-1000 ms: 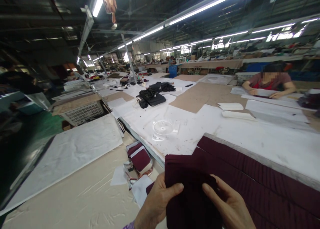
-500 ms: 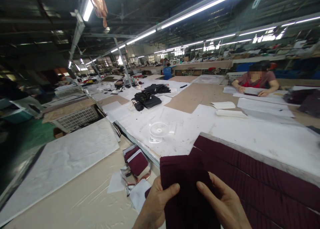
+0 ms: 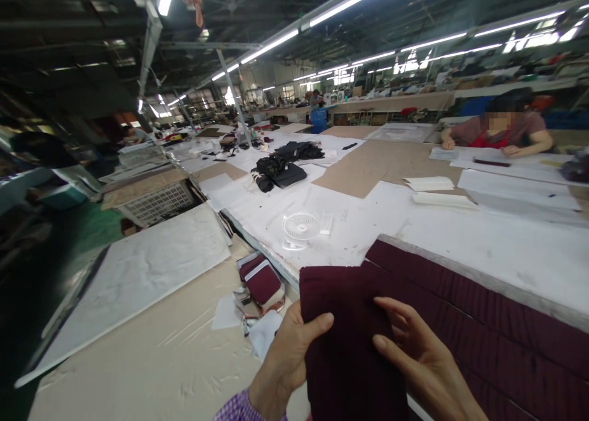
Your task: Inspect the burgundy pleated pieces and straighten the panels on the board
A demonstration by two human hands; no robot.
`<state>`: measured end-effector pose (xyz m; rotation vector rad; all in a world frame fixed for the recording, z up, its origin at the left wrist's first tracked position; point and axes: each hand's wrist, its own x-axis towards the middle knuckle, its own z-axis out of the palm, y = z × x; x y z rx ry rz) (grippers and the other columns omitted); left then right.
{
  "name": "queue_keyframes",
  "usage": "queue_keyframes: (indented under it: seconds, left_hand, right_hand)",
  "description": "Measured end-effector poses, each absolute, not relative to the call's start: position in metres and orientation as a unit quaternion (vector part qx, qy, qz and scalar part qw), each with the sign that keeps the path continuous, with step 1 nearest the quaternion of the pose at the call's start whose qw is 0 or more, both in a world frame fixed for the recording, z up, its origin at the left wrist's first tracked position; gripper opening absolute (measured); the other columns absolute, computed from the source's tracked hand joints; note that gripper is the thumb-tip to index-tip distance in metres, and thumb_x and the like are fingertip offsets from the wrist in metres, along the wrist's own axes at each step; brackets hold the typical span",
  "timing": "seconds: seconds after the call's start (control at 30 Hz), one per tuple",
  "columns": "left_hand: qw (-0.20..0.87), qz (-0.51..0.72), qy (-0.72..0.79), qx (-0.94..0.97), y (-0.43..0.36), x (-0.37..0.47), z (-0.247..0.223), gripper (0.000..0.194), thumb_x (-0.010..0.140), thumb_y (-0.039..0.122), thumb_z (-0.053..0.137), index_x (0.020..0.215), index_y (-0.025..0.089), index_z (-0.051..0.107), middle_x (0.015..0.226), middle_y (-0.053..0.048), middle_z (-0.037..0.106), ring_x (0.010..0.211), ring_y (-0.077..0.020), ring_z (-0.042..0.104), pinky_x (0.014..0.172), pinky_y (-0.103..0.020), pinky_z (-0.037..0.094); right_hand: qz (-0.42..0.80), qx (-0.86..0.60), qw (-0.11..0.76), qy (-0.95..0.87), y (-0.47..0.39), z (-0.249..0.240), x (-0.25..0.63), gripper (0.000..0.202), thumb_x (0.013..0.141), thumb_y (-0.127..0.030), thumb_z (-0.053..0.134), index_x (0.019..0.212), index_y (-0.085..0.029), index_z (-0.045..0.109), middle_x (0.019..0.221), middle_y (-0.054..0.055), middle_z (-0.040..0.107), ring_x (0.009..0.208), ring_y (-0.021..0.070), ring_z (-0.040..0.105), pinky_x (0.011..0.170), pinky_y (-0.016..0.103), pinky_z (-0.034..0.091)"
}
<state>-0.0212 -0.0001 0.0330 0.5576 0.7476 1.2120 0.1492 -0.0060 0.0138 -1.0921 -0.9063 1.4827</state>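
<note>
Left hand (image 3: 288, 341): pinching maroon fabric piece (image 3: 345, 366) by near edge. Right hand (image 3: 421, 347): thumb and fingers parted at opposite edge. Apparently partway along: one piece held; maroon strips (image 3: 506, 359) unheld, rightward on desk (image 3: 260, 249).

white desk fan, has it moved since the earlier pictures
No, the white desk fan sits in the same place relative to the black fabric pile.
</note>
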Motion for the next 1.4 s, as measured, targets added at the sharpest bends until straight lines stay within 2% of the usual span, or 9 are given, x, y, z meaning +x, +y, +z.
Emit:
queue_keyframes:
  seconds: [0.1,0.23,0.3,0.43,0.53,0.73,1.0,1.17,1.4]
  left_hand:
    - [0.728,0.545,0.327,0.257,-0.002,-0.022,0.033,0.028,0.069,0.012,0.072,0.097,0.014,0.068,0.093,-0.01,0.073,0.087,-0.0245,0.068,0.087,-0.04,0.051]
    - [0.73,0.542,0.326,0.259,-0.002,-0.021,0.034,0.029,0.069,0.012,0.072,0.097,0.014,0.067,0.094,-0.01,0.073,0.087,-0.0246,0.068,0.087,-0.04,0.051]
    - [0.727,0.543,0.332,0.256,-0.001,-0.021,0.035,0.029,0.067,0.013,0.073,0.096,0.014,0.068,0.093,-0.01,0.073,0.087,-0.0248,0.068,0.087,-0.039,0.051]
    - [0.722,0.547,0.342,0.249,0.001,-0.021,0.035,0.031,0.066,0.014,0.074,0.097,0.013,0.068,0.095,-0.01,0.073,0.088,-0.025,0.068,0.085,-0.038,0.052]
    - [0.724,0.547,0.338,0.25,0.001,-0.02,0.033,0.03,0.068,0.013,0.073,0.098,0.014,0.067,0.095,-0.01,0.073,0.086,-0.0244,0.069,0.084,-0.039,0.052]
    - [0.731,0.545,0.321,0.256,0.0,-0.019,0.029,0.029,0.071,0.012,0.07,0.1,0.014,0.067,0.097,-0.01,0.073,0.089,-0.0242,0.068,0.088,-0.04,0.051]
    - [0.729,0.542,0.325,0.264,0.0,-0.018,0.031,0.037,0.065,0.011,0.074,0.101,0.013,0.066,0.099,-0.011,0.072,0.09,-0.0251,0.068,0.087,-0.038,0.052]
    - [0.731,0.541,0.327,0.258,-0.001,-0.018,0.03,0.034,0.066,0.012,0.074,0.099,0.013,0.068,0.098,-0.011,0.073,0.089,-0.0254,0.068,0.087,-0.039,0.052]
    - [0.726,0.538,0.334,0.267,-0.003,-0.021,0.028,0.035,0.067,0.009,0.071,0.102,0.015,0.067,0.099,-0.01,0.073,0.086,-0.0246,0.069,0.086,-0.041,0.052]
  right_hand:
    - [0.583,-0.502,0.47,-0.433,-0.002,0.011,0.155,0.044,0.067,-0.046,0.077,0.105,-0.027,0.064,0.098,0.005,0.069,0.085,0.0241,0.066,0.066,0.027,0.056]
    - [0.502,-0.531,0.442,-0.52,0.006,0.002,0.167,0.046,0.065,-0.047,0.077,0.104,-0.025,0.068,0.11,0.007,0.067,0.106,0.0298,0.059,0.084,0.032,0.052]
    - [0.504,-0.532,0.436,-0.521,0.008,-0.001,0.17,0.046,0.065,-0.048,0.076,0.103,-0.024,0.068,0.112,0.008,0.066,0.107,0.0303,0.058,0.088,0.034,0.051]
    - [0.54,-0.519,0.428,-0.505,0.006,-0.002,0.17,0.042,0.065,-0.046,0.077,0.099,-0.023,0.067,0.097,0.006,0.068,0.087,0.0246,0.063,0.072,0.027,0.054]
    - [0.566,-0.505,0.45,-0.471,0.005,0.001,0.163,0.036,0.065,-0.044,0.078,0.09,-0.022,0.065,0.079,0.001,0.064,0.07,0.0176,0.06,0.058,0.022,0.05]
    - [0.524,-0.534,0.5,-0.436,0.006,0.007,0.151,0.038,0.059,-0.051,0.08,0.068,-0.018,0.063,0.076,0.004,0.063,0.07,0.0201,0.06,0.057,0.022,0.051]
    - [0.497,-0.552,0.51,-0.434,0.006,0.003,0.15,0.038,0.06,-0.052,0.079,0.073,-0.02,0.064,0.072,0.002,0.063,0.065,0.0189,0.058,0.054,0.022,0.05]
    - [0.495,-0.551,0.505,-0.444,0.005,0.007,0.148,0.036,0.06,-0.05,0.079,0.07,-0.02,0.062,0.07,0.001,0.061,0.063,0.0176,0.057,0.053,0.021,0.049]
    - [0.481,-0.524,0.496,-0.498,0.006,0.009,0.155,0.042,0.064,-0.045,0.077,0.096,-0.022,0.067,0.099,0.006,0.067,0.094,0.0247,0.061,0.075,0.026,0.053]
